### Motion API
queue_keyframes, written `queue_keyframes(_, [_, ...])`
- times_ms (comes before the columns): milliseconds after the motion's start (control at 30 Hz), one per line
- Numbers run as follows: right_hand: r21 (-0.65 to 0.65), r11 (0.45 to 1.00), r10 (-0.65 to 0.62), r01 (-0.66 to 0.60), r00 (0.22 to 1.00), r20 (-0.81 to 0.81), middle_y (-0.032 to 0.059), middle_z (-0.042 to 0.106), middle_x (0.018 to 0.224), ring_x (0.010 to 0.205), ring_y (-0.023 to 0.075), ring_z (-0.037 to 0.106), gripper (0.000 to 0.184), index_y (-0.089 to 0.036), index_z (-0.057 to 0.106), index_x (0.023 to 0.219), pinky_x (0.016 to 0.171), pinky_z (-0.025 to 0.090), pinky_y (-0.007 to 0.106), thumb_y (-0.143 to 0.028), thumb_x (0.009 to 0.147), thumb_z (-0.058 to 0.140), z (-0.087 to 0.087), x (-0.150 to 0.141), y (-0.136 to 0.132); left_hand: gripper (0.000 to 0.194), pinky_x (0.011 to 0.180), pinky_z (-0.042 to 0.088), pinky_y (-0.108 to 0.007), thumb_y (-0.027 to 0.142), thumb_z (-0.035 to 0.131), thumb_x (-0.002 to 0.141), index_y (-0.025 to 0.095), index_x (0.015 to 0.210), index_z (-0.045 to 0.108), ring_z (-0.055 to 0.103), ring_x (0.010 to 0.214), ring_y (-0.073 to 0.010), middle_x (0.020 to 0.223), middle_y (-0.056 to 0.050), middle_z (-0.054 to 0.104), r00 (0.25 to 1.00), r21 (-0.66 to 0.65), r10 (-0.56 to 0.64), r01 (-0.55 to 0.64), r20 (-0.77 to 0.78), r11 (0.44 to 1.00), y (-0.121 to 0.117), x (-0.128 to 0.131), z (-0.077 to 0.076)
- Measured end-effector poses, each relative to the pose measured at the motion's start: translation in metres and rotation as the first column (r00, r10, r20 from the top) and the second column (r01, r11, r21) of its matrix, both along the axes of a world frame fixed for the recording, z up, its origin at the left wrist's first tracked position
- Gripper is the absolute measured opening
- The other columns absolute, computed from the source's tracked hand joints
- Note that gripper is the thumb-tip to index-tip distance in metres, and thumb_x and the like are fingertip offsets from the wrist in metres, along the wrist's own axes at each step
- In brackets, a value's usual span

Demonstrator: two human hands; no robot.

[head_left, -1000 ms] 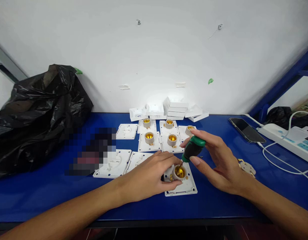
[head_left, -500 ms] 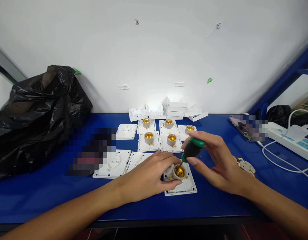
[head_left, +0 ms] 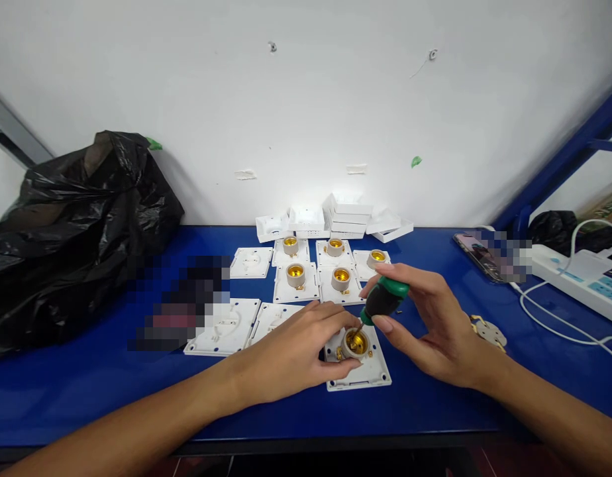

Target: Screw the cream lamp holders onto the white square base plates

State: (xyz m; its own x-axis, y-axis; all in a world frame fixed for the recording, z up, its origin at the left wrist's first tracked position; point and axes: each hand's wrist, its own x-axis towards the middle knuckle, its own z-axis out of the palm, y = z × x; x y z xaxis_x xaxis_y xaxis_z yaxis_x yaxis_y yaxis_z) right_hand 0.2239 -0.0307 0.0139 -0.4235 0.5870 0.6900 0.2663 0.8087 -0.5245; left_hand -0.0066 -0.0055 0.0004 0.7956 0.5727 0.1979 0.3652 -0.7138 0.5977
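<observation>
My right hand grips a short screwdriver with a green and black handle. It is tilted, and its tip reaches down into the brass-lined lamp socket in front of me. Thumb and fingers of my left hand are closed around that socket from the left. The socket sits on a square white plate that lies flat on the blue table. Small brass terminals show at the socket's sides. Whether a screw is under the tip is too small to tell.
Behind stand several plates with sockets, and bare white plates lie to the left. White boxes are stacked by the wall. A black plastic bag fills the left. A phone, white cables and a power strip lie right.
The screwdriver handle and my right hand have shifted very slightly. My left hand stays around the socket, and the plate has not visibly moved.
</observation>
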Motion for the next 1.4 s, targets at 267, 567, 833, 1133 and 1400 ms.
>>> queue_keyframes(267, [0.017,1.000,0.007,-0.007,1.000,0.011,0.0026,0.064,0.124,0.112,0.0188,0.064,0.076,-0.031,0.036,0.155,0.098,0.053,0.034,-0.004,0.090,0.066,0.0011,0.0002,-0.0001,0.026,0.094,0.049,-0.037,0.028,0.076,0.093,0.023,0.112,0.060,0.063,0.103,-0.0226,0.111,-0.003,0.067,1.000,0.003,-0.004,0.004,-0.001,1.000,0.0005,-0.0004,-0.0007])
queue_keyframes(567, [0.034,0.999,0.005,-0.005,1.000,0.010,0.0032,0.063,0.124,0.110,0.0191,0.064,0.076,-0.031,0.037,0.155,0.097,0.053,0.035,-0.004,0.090,0.067,0.0015,-0.0006,0.0014,0.027,0.095,0.050,-0.037,0.030,0.074,0.094,0.023,0.116,0.061,0.063,0.106,-0.0237,0.112,-0.004,0.067,1.000,-0.015,0.002,-0.002,-0.011,1.000,0.0003,-0.0008,-0.0002])
queue_keyframes(833, [0.038,0.999,0.018,-0.017,1.000,-0.018,0.0042,0.064,0.119,0.102,0.0210,0.064,0.074,-0.032,0.039,0.151,0.090,0.055,0.038,-0.006,0.088,0.069,-0.0010,0.0005,0.0022,0.022,0.091,0.050,-0.037,0.029,0.075,0.093,0.023,0.108,0.060,0.064,0.101,-0.0227,0.107,-0.003,0.068,1.000,-0.010,-0.012,0.012,-0.010,1.000,0.0015,-0.0002,0.0027])
queue_keyframes(1133, [0.001,0.999,0.045,-0.045,0.999,0.017,0.0052,0.064,0.114,0.100,0.0213,0.061,0.072,-0.029,0.038,0.154,0.087,0.053,0.039,-0.009,0.091,0.068,0.0000,0.0039,0.0014,0.022,0.090,0.050,-0.036,0.031,0.076,0.093,0.022,0.105,0.060,0.063,0.103,-0.0235,0.111,-0.003,0.067,0.999,-0.037,0.011,-0.013,-0.044,0.999,-0.0006,-0.0003,0.0053])
queue_keyframes(1400, [0.054,0.997,0.053,-0.050,0.997,-0.058,0.0035,0.066,0.113,0.094,0.0214,0.063,0.073,-0.036,0.044,0.150,0.079,0.056,0.039,-0.008,0.088,0.072,0.0014,0.0032,0.0051,0.021,0.091,0.051,-0.037,0.031,0.076,0.092,0.022,0.104,0.061,0.064,0.101,-0.0228,0.108,-0.003,0.067,1.000,-0.032,0.001,-0.002,-0.029,0.999,-0.0002,-0.0002,0.0049])
